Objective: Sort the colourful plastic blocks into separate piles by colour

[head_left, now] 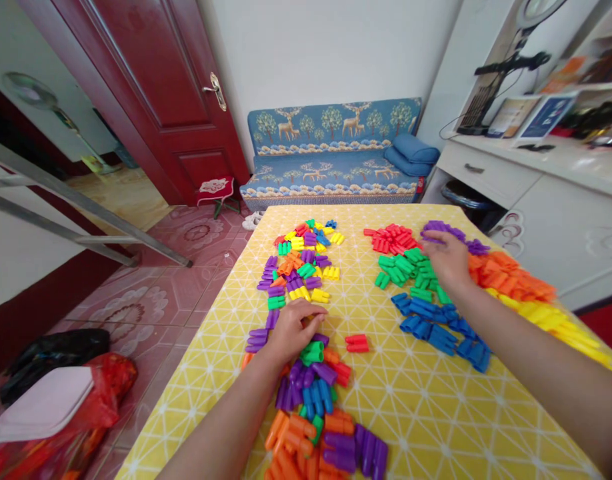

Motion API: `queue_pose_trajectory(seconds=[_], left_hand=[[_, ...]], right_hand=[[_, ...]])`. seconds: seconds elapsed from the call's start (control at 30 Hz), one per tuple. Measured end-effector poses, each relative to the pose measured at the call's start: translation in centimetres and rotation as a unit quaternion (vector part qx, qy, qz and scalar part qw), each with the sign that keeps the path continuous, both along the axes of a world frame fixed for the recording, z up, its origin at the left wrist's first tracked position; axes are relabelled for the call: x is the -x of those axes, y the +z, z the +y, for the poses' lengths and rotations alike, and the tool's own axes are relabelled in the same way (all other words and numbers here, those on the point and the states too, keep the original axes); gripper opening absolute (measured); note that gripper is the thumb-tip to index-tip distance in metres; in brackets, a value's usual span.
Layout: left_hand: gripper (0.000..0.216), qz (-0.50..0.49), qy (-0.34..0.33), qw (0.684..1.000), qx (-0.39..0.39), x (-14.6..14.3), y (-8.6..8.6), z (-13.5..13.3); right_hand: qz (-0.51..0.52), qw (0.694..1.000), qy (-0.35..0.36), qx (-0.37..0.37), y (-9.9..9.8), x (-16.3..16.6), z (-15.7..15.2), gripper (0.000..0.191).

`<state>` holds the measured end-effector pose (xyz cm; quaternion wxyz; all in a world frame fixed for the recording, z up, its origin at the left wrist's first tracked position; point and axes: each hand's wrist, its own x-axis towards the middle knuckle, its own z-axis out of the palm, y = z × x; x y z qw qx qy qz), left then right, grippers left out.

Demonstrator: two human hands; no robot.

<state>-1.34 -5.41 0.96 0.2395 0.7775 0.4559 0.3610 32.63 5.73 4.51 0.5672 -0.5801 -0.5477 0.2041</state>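
My left hand (297, 331) is over the mixed heap of plastic building pieces on the left, its fingers curled with thumb and forefinger close together. Whatever they may hold is hidden. Just below it are a green piece (313, 353) and purple pieces (302, 377); a single red piece (357, 343) lies apart to its right. My right hand (447, 262) reaches over the sorted heaps, fingers loosely apart at the near edge of the purple heap (443, 229). Green pieces (403, 268) lie beneath and left of it, and I see nothing held in it.
Beside my right forearm are blue pieces (439, 327), orange pieces (511, 275) and yellow pieces (551, 320). A red heap (392, 239) sits farther back. The table wears a yellow patterned cloth (371, 393). Beyond stand a blue sofa (331, 160) and a white cabinet (551, 187).
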Motion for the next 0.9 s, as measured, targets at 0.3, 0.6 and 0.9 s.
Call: queue_pose_trajectory(seconds=[0.3, 0.6, 0.9], left_hand=[[0.026, 0.0, 0.055, 0.997, -0.062, 0.3, -0.4, 0.2], [0.061, 0.104, 0.011, 0.993, -0.053, 0.3, -0.7, 0.6], [0.041, -0.012, -0.081, 0.997, -0.015, -0.2, -0.2, -0.1]], right_hand=[[-0.19, 0.946, 0.261, 0.014, -6.8, 14.0, -13.3, 0.046], [-0.307, 0.929, 0.202, 0.033, -7.5, 14.7, -13.4, 0.072], [-0.301, 0.938, 0.17, 0.023, -6.5, 14.6, -13.0, 0.061]])
